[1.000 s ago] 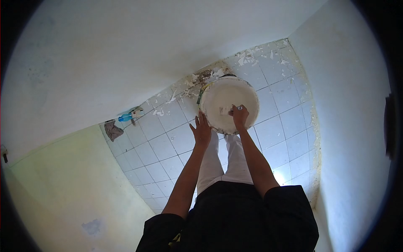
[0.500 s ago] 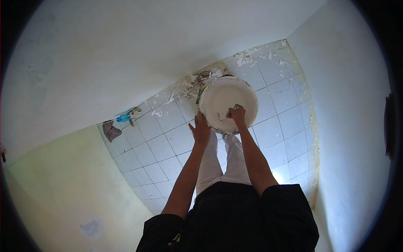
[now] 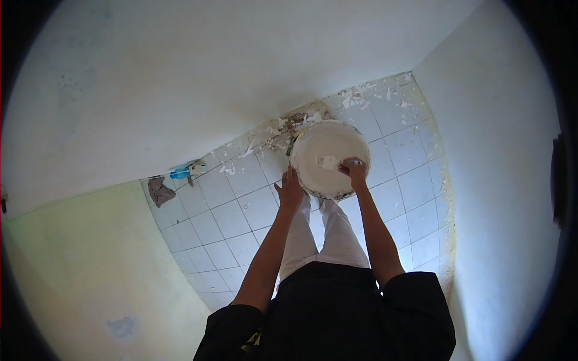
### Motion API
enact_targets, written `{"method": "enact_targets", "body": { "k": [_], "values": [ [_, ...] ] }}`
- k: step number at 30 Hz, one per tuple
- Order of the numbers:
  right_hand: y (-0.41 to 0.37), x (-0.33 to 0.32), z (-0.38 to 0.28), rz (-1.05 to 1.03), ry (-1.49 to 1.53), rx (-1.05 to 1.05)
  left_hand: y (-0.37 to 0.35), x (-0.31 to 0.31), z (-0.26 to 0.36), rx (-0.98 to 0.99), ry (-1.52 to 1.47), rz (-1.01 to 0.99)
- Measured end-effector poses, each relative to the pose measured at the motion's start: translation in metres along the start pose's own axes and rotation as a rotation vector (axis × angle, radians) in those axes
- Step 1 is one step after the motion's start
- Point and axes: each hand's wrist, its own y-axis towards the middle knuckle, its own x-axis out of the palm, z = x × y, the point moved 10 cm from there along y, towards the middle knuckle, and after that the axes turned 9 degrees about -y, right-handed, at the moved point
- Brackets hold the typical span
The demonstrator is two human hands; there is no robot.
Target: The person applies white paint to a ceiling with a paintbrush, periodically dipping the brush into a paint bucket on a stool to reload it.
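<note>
A round bucket (image 3: 361, 135) stands on the tiled floor in front of my legs, its rim smeared with dried white residue. Inside is smooth off-white paste (image 3: 322, 137) that looks like wall putty. Over the bucket's right side, my right hand (image 3: 354, 170) is closed around the handle of what looks like a putty knife (image 3: 327, 162). Its pale, paste-coated blade points left over the paste. At the bucket's left edge my left hand (image 3: 291, 189) rests with outstretched fingers and thumb apart, touching the outside near the rim.
White flakes (image 3: 355, 96) litter the floor along the wall. A blue-and-white item (image 3: 188, 171) and a crumpled grey-brown cloth (image 3: 161, 191) lie at the left by the wall base. Pale walls (image 3: 180, 78) close in on the far, left and right sides.
My right hand has moved right with the tool, from the paste's middle toward the rim. The blade now shows more clearly. My left hand stays at the bucket's edge; the view has tilted slightly.
</note>
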Motion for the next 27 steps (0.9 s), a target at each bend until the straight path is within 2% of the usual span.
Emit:
{"method": "enact_targets", "body": {
  "k": [1,3,4,6,7,8,9,10,11,12,14,16,19,22,24,27],
  "values": [
    [-0.008,-0.005,-0.005,-0.002,-0.002,-0.014,-0.001,-0.01,0.003,0.006,-0.005,0.012],
    [-0.026,-0.018,-0.012,0.018,0.201,0.038,-0.006,-0.023,0.002,-0.067,-0.289,-0.062],
    [-0.034,-0.019,-0.015,-0.055,0.219,0.042,-0.003,-0.015,-0.008,-0.057,-0.295,-0.047],
    [-0.046,-0.018,-0.019,-0.145,0.484,0.076,0.01,0.002,-0.032,0.077,-0.644,0.167],
    [-0.056,-0.026,-0.043,-0.132,0.099,-0.222,0.009,-0.002,-0.037,0.062,-0.739,0.21],
    [-0.074,-0.013,-0.06,-0.25,0.24,-0.16,0.008,-0.011,-0.04,0.058,-0.834,0.266],
    [-0.082,-0.007,-0.062,-0.244,0.565,-0.03,0.006,-0.019,-0.039,0.059,-0.88,0.342],
    [-0.095,0.001,-0.085,-0.284,0.596,-0.058,0.007,-0.024,-0.035,0.049,-1.136,0.244],
    [-0.101,0.006,-0.103,-0.306,0.63,-0.106,0.008,-0.039,-0.028,0.236,-1.04,0.303],
    [-0.107,0.013,-0.129,-0.316,0.664,-0.165,0.008,-0.036,-0.029,0.091,-1.447,0.194],
    [-0.113,0.034,-0.186,-0.294,0.641,-0.213,-0.012,-0.083,0.0,-0.15,-1.691,0.091],
    [-0.123,0.065,-0.252,-0.335,0.627,-0.3,-0.004,-0.129,0.014,-0.062,-1.789,0.129],
    [-0.152,0.118,-0.388,-0.305,0.599,-0.648,0.0,-0.211,0.033,0.057,-1.899,0.165],
    [-0.223,0.178,-0.509,-0.238,0.497,-0.915,-0.019,-0.319,0.052,0.31,-2.001,0.277],
    [-0.269,0.22,-0.569,-0.227,0.493,-1.097,-0.031,-0.377,0.054,0.409,-1.988,0.31],
    [-0.32,0.278,-0.626,-0.217,0.462,-1.264,-0.052,-0.446,0.049,0.558,-1.985,0.381]
  ]
}}
